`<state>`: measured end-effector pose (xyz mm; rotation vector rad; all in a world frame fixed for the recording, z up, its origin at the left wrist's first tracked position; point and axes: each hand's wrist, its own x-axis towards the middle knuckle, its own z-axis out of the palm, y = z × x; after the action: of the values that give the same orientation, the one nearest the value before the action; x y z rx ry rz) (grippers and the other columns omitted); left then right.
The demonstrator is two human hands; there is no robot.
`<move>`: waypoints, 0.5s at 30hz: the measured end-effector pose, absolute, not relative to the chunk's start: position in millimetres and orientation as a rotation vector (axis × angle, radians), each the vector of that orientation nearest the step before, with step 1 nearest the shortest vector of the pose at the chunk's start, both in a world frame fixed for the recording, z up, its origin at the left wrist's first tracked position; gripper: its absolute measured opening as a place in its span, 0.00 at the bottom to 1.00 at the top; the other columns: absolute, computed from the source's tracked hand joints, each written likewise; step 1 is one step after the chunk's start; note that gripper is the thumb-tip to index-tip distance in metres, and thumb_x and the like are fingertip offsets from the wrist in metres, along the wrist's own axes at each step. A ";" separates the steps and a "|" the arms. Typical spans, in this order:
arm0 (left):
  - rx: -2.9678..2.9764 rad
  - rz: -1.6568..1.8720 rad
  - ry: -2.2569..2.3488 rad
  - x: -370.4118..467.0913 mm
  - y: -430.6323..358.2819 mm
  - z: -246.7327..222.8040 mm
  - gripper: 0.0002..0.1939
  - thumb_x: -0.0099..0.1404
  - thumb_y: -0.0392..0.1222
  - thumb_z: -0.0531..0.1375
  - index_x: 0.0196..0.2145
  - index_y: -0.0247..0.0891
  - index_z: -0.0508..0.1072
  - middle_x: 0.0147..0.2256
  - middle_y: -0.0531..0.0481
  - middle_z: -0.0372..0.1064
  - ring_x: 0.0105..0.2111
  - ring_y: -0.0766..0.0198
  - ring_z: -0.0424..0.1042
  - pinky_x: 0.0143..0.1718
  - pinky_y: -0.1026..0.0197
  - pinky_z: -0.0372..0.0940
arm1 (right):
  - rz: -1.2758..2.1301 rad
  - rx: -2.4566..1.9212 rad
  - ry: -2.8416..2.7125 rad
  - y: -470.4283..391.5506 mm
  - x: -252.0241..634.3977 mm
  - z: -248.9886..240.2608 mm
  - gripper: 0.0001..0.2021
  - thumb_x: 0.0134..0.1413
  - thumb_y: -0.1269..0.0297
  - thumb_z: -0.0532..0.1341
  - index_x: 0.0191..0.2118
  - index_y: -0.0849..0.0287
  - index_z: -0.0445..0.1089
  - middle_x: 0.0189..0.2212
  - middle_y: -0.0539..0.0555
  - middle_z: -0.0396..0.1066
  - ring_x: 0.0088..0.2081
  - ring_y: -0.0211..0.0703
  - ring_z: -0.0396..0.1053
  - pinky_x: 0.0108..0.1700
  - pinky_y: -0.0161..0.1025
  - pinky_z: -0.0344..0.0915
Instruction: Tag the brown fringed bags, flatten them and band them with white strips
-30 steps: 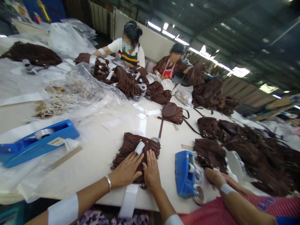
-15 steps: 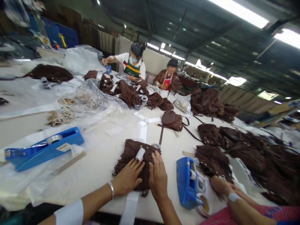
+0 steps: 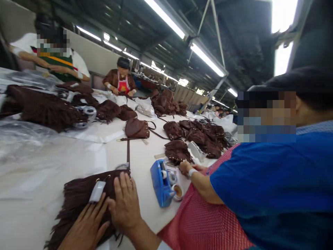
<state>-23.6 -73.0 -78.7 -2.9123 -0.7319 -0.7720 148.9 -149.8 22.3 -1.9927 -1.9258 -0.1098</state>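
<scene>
Both hands [image 3: 105, 211] lie flat, fingers extended, pressing on the fringed bag [image 3: 85, 194] at the near left of the surface [image 3: 140, 173], grasping nothing.

Bright tube lights [image 3: 207, 59], dark roof [image 3: 145, 21], beige partition [image 3: 96, 52], pale table [image 3: 140, 156].

Factory workshop, indicated by tube lights [image 3: 206, 59] under a dark roof, aproned workers [image 3: 123, 81], and piled brown bags [image 3: 197, 133] on a long counter [image 3: 140, 156].
</scene>
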 end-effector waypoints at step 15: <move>-2.979 -0.689 -0.826 -23.9 -73.5 -67.4 0.35 0.68 0.55 0.52 0.68 0.36 0.57 0.69 0.37 0.47 0.64 0.42 0.60 0.62 0.39 0.57 | 0.245 -1.925 -1.355 -221.4 213.6 93.8 0.15 0.68 0.57 0.51 0.43 0.55 0.73 0.37 0.55 0.78 0.40 0.45 0.76 0.45 0.40 0.72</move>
<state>-23.9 -73.5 -67.4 -2.9795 -0.8263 -0.6889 213.6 -221.4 93.8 -1.9253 -1.3553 0.2446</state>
